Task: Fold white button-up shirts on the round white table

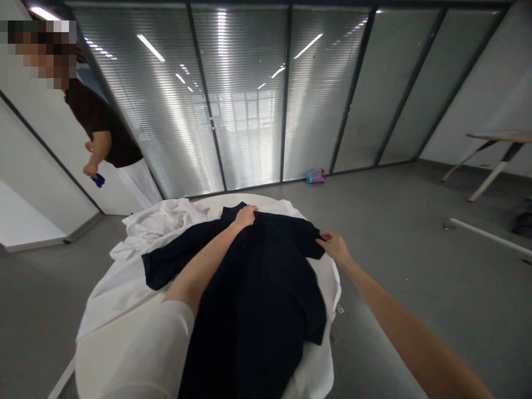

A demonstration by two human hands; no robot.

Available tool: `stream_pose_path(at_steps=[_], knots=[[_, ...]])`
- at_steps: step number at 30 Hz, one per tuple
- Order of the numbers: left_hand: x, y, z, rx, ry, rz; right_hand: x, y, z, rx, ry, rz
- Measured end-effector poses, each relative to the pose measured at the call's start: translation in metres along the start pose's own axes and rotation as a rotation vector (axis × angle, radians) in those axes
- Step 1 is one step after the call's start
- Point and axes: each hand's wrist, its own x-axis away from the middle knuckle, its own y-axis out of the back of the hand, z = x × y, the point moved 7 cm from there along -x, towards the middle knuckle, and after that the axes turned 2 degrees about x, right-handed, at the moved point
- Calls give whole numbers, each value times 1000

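an office: glass partition walls (249, 100) with blinds, grey floor (415, 233), ceiling strip lights.

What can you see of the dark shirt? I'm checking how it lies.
The dark shirt is navy, soft cloth with short sleeves, spread flat along the round table over white garments. The left hand presses near its collar; the right hand pinches one sleeve's edge. Its lower part hangs toward the camera.
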Motion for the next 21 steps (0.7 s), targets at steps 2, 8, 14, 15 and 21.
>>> stream_pose_path(at_steps=[2, 8, 14, 15, 21], knots=[[-18, -15, -3, -37, 3, 34, 0, 1, 6, -91, 42, -58], [-32, -37, 13, -88, 35, 59, -13, 6, 15, -250, 85, -141], [-36, -23, 20, -54, 107, -130, -50, 21, 36, -179, 206, -233], [-37, -21, 19, -45, 123, -158, -58, 20, 37, -151, 205, -237], [-24, -19, 9, 27, 47, -192, -81, -18, 7, 63, -27, -45]])
